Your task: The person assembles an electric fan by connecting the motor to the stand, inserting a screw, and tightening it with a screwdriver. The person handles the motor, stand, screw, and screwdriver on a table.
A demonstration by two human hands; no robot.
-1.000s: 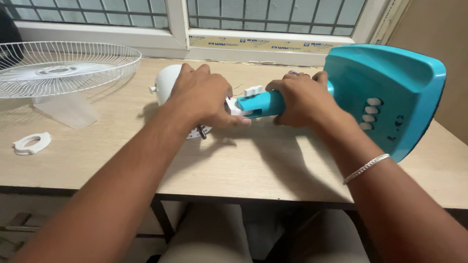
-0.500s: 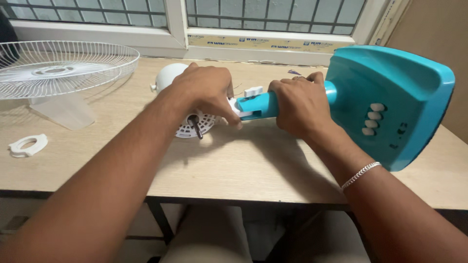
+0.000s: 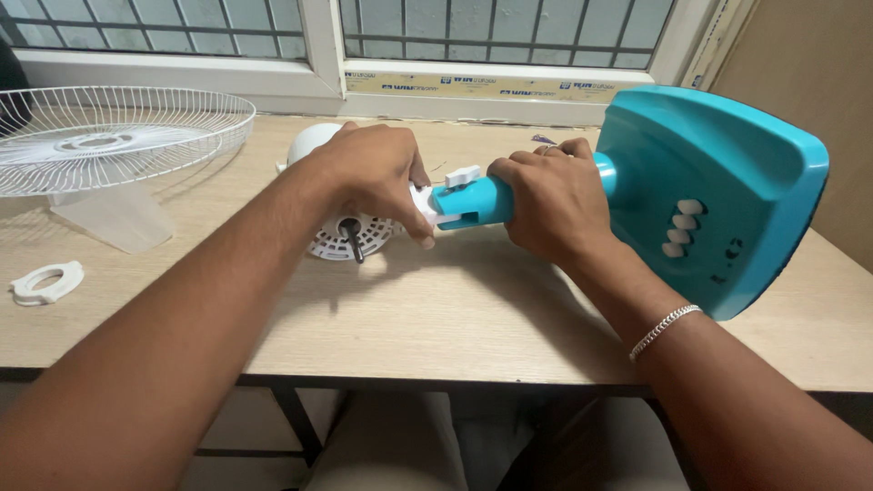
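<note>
The left hand (image 3: 377,173) is sliding back off the front of the white fan motor housing (image 3: 320,145), so the grille face and black shaft (image 3: 350,238), hidden under the hand a second ago, are showing on the side away from the window. The teal fan base (image 3: 718,191) is tilting slightly, its white buttons (image 3: 680,227) rising a little.

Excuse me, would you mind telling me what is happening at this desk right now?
A person is handling a taken-apart table fan on a wooden desk. The left hand grips the white motor housing, while the right hand holds the teal neck of the teal plastic fan base. A white wire fan guard and white plastic ring lie aside.
</note>
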